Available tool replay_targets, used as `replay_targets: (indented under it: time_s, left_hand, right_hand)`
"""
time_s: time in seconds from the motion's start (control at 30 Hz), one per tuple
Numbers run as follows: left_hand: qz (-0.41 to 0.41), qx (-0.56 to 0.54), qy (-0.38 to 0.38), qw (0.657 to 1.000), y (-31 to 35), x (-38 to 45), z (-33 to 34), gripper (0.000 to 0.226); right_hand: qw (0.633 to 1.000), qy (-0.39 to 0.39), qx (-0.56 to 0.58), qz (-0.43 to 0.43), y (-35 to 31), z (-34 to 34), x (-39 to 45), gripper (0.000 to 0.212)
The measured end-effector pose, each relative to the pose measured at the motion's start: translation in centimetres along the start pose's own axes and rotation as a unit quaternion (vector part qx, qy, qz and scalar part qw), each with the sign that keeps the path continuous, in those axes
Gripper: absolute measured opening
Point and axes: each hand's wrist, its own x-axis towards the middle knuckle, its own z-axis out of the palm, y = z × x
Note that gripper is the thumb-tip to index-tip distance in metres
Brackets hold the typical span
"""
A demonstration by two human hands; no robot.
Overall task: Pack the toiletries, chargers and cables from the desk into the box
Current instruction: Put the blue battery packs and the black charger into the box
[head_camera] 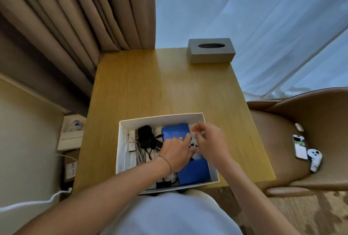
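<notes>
A white box sits at the near edge of the wooden desk. Inside lie a black charger with its cable, white adapters and cables at the left, and two blue packets. My left hand reaches into the middle of the box with its fingers curled around a thin white cable. My right hand is just to its right over the box, thumb and fingers pinching something small and pale that I cannot make out.
A grey tissue box stands at the desk's far right corner. A brown chair to the right holds a phone and a white controller. Curtains hang behind. A white wall cable runs at lower left.
</notes>
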Motion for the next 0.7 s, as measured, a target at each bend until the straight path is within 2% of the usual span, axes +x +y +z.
replay_targets:
  time_s: [0.3,0.47,0.57,0.7]
  left_hand:
    - [0.096,0.011,0.034,0.995,0.8,0.9,2.6,0.056]
    - [0.111,0.017,-0.044,0.993,0.6,1.0,3.0,0.072]
    - [0.116,0.005,-0.054,0.992,0.5,1.1,3.3,0.089]
    - [0.117,0.003,-0.049,0.992,0.3,1.3,3.7,0.086]
  right_hand:
    - [0.998,0.014,-0.037,-0.046,0.2,0.0,-1.0,0.017]
    - [0.998,0.021,-0.043,-0.049,0.4,-0.1,-0.9,0.019]
    - [0.998,0.020,-0.044,-0.046,0.5,-0.1,-0.8,0.019]
    - [0.996,0.015,-0.075,-0.055,0.6,0.1,-0.7,0.015]
